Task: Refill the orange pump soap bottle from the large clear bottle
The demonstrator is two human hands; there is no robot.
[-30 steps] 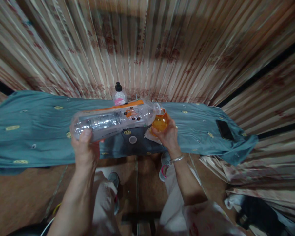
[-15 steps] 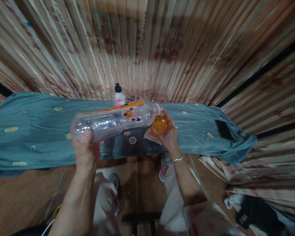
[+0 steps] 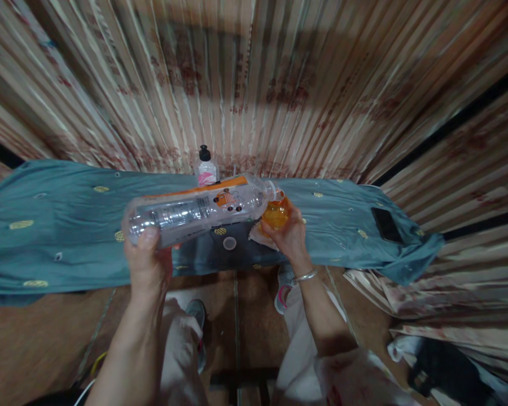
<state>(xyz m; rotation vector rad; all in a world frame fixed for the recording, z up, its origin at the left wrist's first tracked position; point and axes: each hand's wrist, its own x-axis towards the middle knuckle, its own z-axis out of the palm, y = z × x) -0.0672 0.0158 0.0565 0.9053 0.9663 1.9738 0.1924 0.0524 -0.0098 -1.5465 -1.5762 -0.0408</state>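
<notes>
One clear bottle (image 3: 197, 210), base end in left hand (image 3: 149, 259).

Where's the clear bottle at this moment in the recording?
In the head view, the clear bottle is held nearly level just left of centre, its base in the left hand and its mouth at the orange container in the right hand.

orange label (image 3: 227, 198) on large clear bottle (image 3: 195, 213), pink label (image 3: 206, 178) on black-capped bottle (image 3: 206, 167), both unreadable
</notes>
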